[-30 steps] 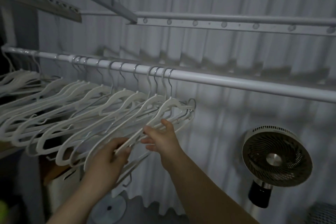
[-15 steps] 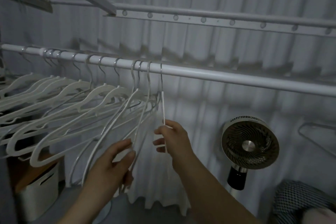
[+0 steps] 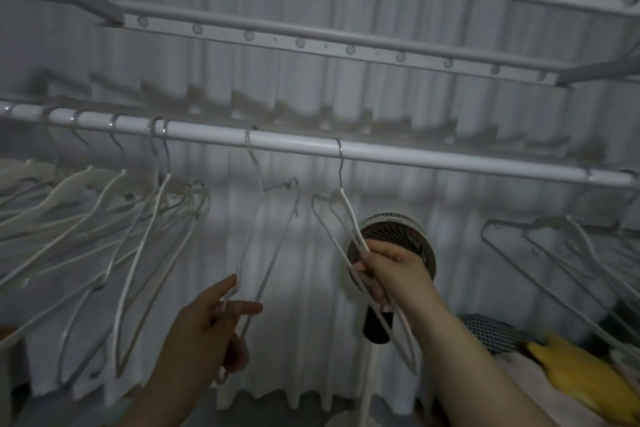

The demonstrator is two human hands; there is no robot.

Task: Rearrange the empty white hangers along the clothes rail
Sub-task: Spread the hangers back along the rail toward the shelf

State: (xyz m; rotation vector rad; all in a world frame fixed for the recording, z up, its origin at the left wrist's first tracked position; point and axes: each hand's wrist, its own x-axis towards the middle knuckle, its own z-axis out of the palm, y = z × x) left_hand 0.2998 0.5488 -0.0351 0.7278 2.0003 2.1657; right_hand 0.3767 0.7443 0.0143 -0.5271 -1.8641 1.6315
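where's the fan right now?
Head view, right of centre: the fan sits below the clothes rail, in front of the white curtain, partly hidden behind the right hand and the hanger it grips.

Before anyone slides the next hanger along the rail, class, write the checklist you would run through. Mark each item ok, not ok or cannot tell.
1. Right hand grips the right hanger: ok.
2. The right hanger's hook sits over the rail: ok.
3. Left hand holds the left hanger: ok, fingers curl round its wire.
4. The left hanger's hook sits on the rail: ok.
5. Left hanger hangs apart from the bunched hangers: ok, a gap shows.
6. Right hanger is clear of the fan behind it: cannot tell, they overlap in this view.
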